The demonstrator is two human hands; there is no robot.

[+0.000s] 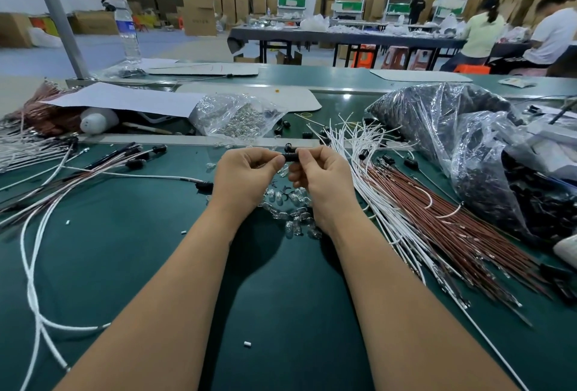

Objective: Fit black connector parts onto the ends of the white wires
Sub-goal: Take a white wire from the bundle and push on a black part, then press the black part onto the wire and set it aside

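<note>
Both hands, left hand (pixel 246 172) and right hand (pixel 321 172), pinched one black connector part (pixel 290 157) between their fingertips above the green surface (pixel 156 250), with the white wires (pixel 368 178) just right of it.

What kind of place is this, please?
Probably a factory assembly hall: wires and bags of parts cover a green bench, cardboard boxes are stacked behind, and other workers sit at a long table.

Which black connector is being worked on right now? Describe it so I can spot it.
Start at the green table and follow both forearms up. The black connector is pinched between the left hand and right hand. Unlike the others, it is off the table.
</note>
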